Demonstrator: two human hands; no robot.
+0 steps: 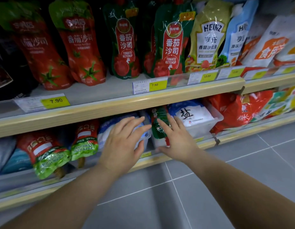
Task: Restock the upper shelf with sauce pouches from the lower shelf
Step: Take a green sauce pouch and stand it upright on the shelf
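A green-and-red tomato ketchup pouch (157, 129) stands on the lower shelf (160, 158) in the gap between two clear bins. My right hand (178, 139) is spread against it, fingers lying on its right side and thumb below it, not closed. My left hand (125, 142) hovers open just left of the pouch, over the left bin. Two red ketchup pouches (42, 151) lie flat further left on the lower shelf. On the upper shelf (110, 103) stand matching green pouches (171, 47) and red ones (82, 47).
A clear bin (203, 124) with white salt bags sits right of the pouch, then red bags (239, 111). Heinz salad dressing pouches (209, 35) stand at the upper right. Yellow price tags (156, 85) line the shelf edge. Grey floor tiles (176, 195) lie below.
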